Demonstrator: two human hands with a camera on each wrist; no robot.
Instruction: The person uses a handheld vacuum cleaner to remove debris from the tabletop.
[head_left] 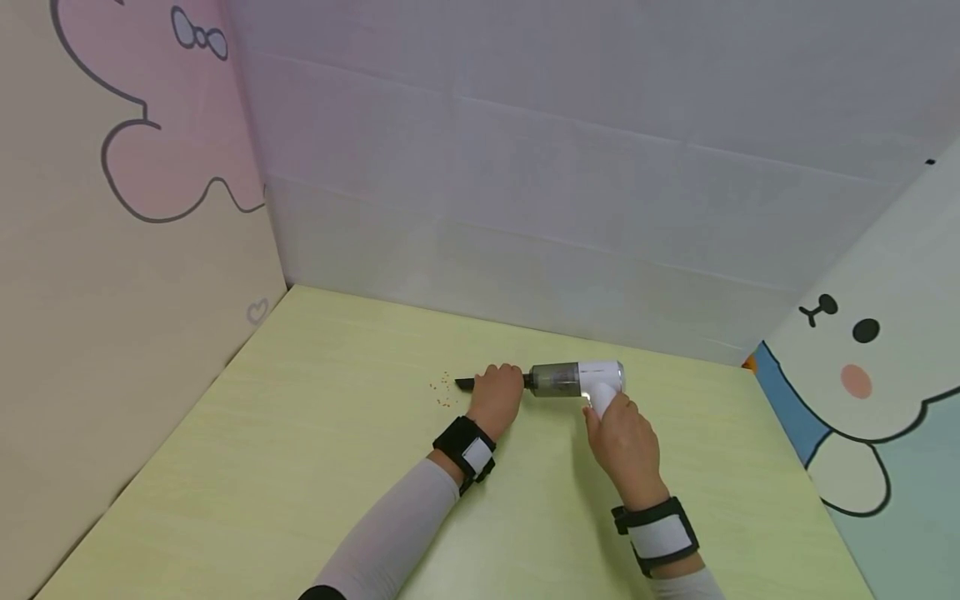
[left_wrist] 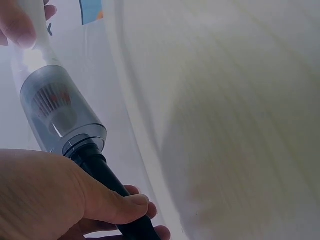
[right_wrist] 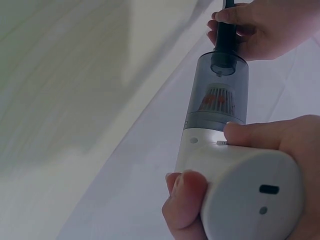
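Both hands point(head_left: 497, 398) point(head_left: 626, 442) grip vacuum point(head_left: 576, 379); crumbs point(head_left: 444, 390), seemingly.

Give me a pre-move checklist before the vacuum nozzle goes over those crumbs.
1. Right hand grips the handheld vacuum handle: ok.
2. Left hand holds the black nozzle steady: ok.
3. Nozzle tip pointed at the crumbs on the table: ok, tip just short of them.
4. Nozzle seated in the clear dust cup: ok.
5. Motor running: cannot tell.
6. Dust cup has room: ok, a few orange bits inside.
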